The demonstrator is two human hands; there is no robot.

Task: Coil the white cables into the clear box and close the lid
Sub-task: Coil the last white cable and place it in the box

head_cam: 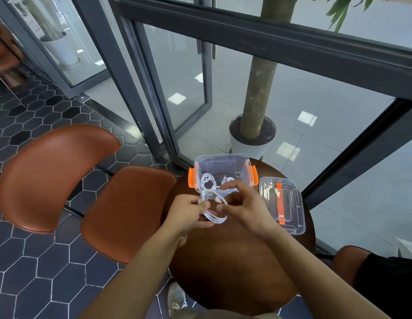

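We see our left hand (189, 211) gripping a coiled white cable (215, 218), right hand (244, 203) pinching its strand, fingertips partly hidden, other cables (208, 180) indistinct inside the clear box (223, 157)

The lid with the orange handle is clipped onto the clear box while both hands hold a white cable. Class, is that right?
No. In the head view the lid lies on the table beside the open clear box; the left hand and the right hand do hold a white cable.
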